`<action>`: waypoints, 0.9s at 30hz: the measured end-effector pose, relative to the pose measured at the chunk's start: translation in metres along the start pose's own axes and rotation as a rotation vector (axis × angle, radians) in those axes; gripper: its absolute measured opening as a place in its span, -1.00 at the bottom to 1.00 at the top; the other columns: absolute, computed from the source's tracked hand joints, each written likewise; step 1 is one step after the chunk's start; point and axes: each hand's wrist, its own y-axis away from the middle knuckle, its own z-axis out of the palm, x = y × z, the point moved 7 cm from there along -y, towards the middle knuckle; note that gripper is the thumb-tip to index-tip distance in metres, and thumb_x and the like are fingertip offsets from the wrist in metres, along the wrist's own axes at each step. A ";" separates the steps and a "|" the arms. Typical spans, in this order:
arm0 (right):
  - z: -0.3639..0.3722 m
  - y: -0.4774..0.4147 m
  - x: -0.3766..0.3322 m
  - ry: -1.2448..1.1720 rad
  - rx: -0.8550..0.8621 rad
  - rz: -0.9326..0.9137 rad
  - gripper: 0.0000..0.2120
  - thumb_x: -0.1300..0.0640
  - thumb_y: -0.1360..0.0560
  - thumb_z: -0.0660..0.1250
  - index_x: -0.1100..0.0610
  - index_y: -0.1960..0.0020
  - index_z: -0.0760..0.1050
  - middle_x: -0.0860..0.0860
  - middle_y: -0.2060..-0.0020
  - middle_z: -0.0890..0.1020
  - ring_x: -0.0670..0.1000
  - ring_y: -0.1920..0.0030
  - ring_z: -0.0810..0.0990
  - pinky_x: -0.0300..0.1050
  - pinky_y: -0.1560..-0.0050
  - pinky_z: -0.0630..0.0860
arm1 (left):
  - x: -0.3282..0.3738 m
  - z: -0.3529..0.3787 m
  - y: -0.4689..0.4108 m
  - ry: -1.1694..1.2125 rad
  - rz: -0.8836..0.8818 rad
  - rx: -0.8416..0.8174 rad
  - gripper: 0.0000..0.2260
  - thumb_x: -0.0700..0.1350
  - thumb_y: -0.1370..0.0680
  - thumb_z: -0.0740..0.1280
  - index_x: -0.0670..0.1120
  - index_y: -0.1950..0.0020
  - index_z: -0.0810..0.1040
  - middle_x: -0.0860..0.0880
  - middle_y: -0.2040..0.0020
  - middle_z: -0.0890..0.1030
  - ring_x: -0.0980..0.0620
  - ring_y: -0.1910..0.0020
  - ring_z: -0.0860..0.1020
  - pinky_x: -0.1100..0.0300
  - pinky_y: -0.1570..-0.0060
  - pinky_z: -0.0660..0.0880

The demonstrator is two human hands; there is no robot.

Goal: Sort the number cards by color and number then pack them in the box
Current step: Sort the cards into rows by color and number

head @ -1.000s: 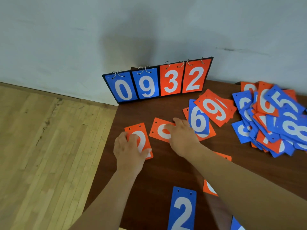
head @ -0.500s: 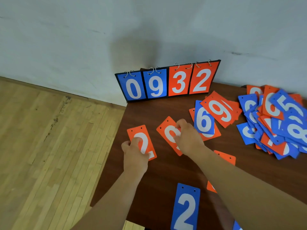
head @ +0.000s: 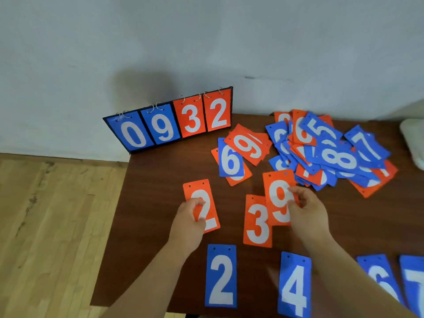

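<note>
My left hand (head: 188,222) grips an orange 2 card (head: 202,204) at its lower left edge. My right hand (head: 307,212) holds an orange 9 card (head: 278,198) by its right side, and that card overlaps an orange 3 card (head: 257,222) lying flat. Near the front edge lie a blue 2 card (head: 221,275), a blue 4 card (head: 294,285), a blue 6 card (head: 378,278) and a blue 7 card (head: 413,281) in a row. A mixed heap of blue and orange cards (head: 330,152) sits at the back right. No box is in view.
A flip scoreboard (head: 169,121) reading 0 9 3 2 leans on the wall at the back of the dark wooden table (head: 149,203). A blue 6 card (head: 230,160) and orange 9 card (head: 247,144) lie loose near it. Wooden floor lies left. A white object (head: 413,143) sits far right.
My right hand has carried the orange card to the right and turned it upright, showing a 9 beside the orange 3. My left hand straightened the orange 2. The view shifted right, showing more blue cards.
</note>
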 end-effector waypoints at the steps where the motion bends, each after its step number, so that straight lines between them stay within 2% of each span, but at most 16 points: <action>1: -0.006 0.003 0.008 -0.004 0.000 0.019 -0.71 0.22 -0.60 0.30 -0.05 -0.26 0.54 -0.11 -0.06 0.58 -0.06 -0.06 0.55 -0.13 0.04 0.44 | 0.005 0.006 0.001 -0.013 0.010 -0.016 -0.58 -0.21 -0.63 0.34 0.18 -0.40 0.45 0.07 -0.50 0.36 0.01 -0.46 0.39 0.32 -0.04 0.45; 5: -0.017 0.018 0.034 -0.022 -0.019 0.071 -0.70 0.22 -0.60 0.29 -0.14 -0.20 0.52 -0.15 -0.02 0.58 -0.15 0.07 0.57 -0.17 0.17 0.49 | 0.019 0.024 0.014 -0.050 0.040 -0.088 -0.59 -0.19 -0.62 0.36 0.22 -0.37 0.43 0.08 -0.50 0.39 0.02 -0.44 0.42 0.32 0.00 0.51; 6: -0.017 0.021 0.040 -0.029 -0.032 0.085 -0.70 0.21 -0.61 0.30 -0.16 -0.19 0.51 -0.15 -0.03 0.59 -0.14 0.06 0.58 -0.18 0.20 0.50 | 0.019 0.027 0.018 -0.055 0.048 -0.102 -0.59 -0.18 -0.62 0.37 0.23 -0.35 0.43 0.08 -0.48 0.40 0.05 -0.40 0.45 0.31 -0.01 0.56; 9: -0.014 0.032 0.053 -0.047 -0.081 0.126 -0.73 0.17 -0.63 0.30 -0.20 -0.18 0.48 -0.18 -0.04 0.57 -0.13 0.06 0.60 -0.22 0.25 0.55 | 0.011 0.032 0.031 -0.059 0.039 -0.105 -0.64 -0.13 -0.62 0.38 0.24 -0.31 0.44 0.08 -0.43 0.44 0.13 -0.23 0.48 0.33 0.14 0.60; 11: -0.014 0.037 0.058 -0.049 -0.100 0.134 -0.73 0.16 -0.64 0.30 -0.22 -0.17 0.47 -0.17 -0.05 0.57 -0.15 0.08 0.59 -0.24 0.27 0.56 | 0.007 0.034 0.035 -0.050 0.034 -0.093 -0.66 -0.12 -0.63 0.38 0.23 -0.31 0.44 0.07 -0.41 0.45 0.11 -0.21 0.51 0.30 0.15 0.63; 13: -0.015 0.043 0.062 -0.039 -0.115 0.135 -0.74 0.15 -0.64 0.30 -0.22 -0.17 0.47 -0.15 -0.06 0.57 -0.14 0.08 0.59 -0.28 0.30 0.55 | 0.010 0.036 0.032 -0.062 0.049 -0.073 -0.67 -0.12 -0.63 0.37 0.22 -0.32 0.44 0.07 -0.42 0.46 0.11 -0.20 0.53 0.36 0.22 0.59; 15: -0.017 0.048 0.064 -0.037 -0.124 0.127 -0.74 0.15 -0.64 0.31 -0.19 -0.19 0.48 -0.14 -0.08 0.58 -0.15 0.08 0.59 -0.33 0.31 0.52 | 0.015 0.041 0.024 -0.088 0.076 -0.053 -0.66 -0.14 -0.64 0.35 0.21 -0.33 0.44 0.06 -0.44 0.45 0.08 -0.27 0.52 0.43 0.26 0.50; 17: -0.018 0.052 0.067 -0.031 -0.132 0.123 -0.75 0.15 -0.64 0.31 -0.19 -0.19 0.47 -0.14 -0.09 0.57 -0.17 0.10 0.58 -0.35 0.32 0.52 | 0.021 0.048 0.015 -0.129 0.093 -0.036 -0.64 -0.13 -0.64 0.35 0.18 -0.39 0.43 0.05 -0.44 0.46 0.04 -0.34 0.51 0.42 0.20 0.50; 19: -0.019 0.054 0.069 -0.034 -0.140 0.122 -0.74 0.14 -0.64 0.32 -0.21 -0.19 0.46 -0.16 -0.09 0.55 -0.17 0.10 0.57 -0.34 0.31 0.53 | 0.022 0.053 0.010 -0.276 0.115 0.001 -0.59 -0.10 -0.63 0.36 0.15 -0.45 0.40 0.02 -0.43 0.46 0.02 -0.37 0.48 0.25 -0.04 0.58; 21: -0.021 0.057 0.071 -0.046 -0.147 0.117 -0.75 0.13 -0.63 0.33 -0.19 -0.20 0.47 -0.15 -0.10 0.57 -0.13 0.05 0.60 -0.29 0.27 0.58 | 0.023 0.054 0.011 -0.525 0.157 0.080 -0.56 -0.02 -0.61 0.38 0.14 -0.47 0.38 -0.03 -0.46 0.38 -0.03 -0.42 0.39 0.07 -0.28 0.51; 23: -0.026 0.059 0.074 -0.071 -0.146 0.107 -0.75 0.12 -0.62 0.35 -0.15 -0.24 0.51 -0.12 -0.13 0.61 -0.10 0.00 0.63 -0.22 0.20 0.64 | 0.028 0.054 0.018 -0.624 0.172 0.168 -0.53 0.04 -0.58 0.41 0.15 -0.46 0.37 -0.06 -0.50 0.29 -0.09 -0.48 0.30 -0.03 -0.38 0.41; 25: -0.033 0.062 0.077 -0.087 -0.156 0.096 -0.73 0.12 -0.61 0.36 -0.13 -0.27 0.53 -0.10 -0.15 0.61 -0.06 -0.06 0.64 -0.17 0.13 0.67 | 0.036 0.058 0.032 -0.561 0.195 0.203 -0.52 0.06 -0.56 0.44 0.16 -0.45 0.38 -0.05 -0.51 0.30 -0.09 -0.48 0.30 -0.04 -0.38 0.41; 27: -0.044 0.066 0.082 -0.096 -0.171 0.082 -0.71 0.11 -0.62 0.36 -0.14 -0.30 0.52 -0.12 -0.17 0.58 -0.04 -0.14 0.62 -0.14 0.07 0.68 | 0.049 0.075 0.052 -0.362 0.234 0.139 -0.55 0.03 -0.57 0.44 0.16 -0.44 0.42 0.00 -0.47 0.38 -0.04 -0.43 0.37 -0.01 -0.32 0.49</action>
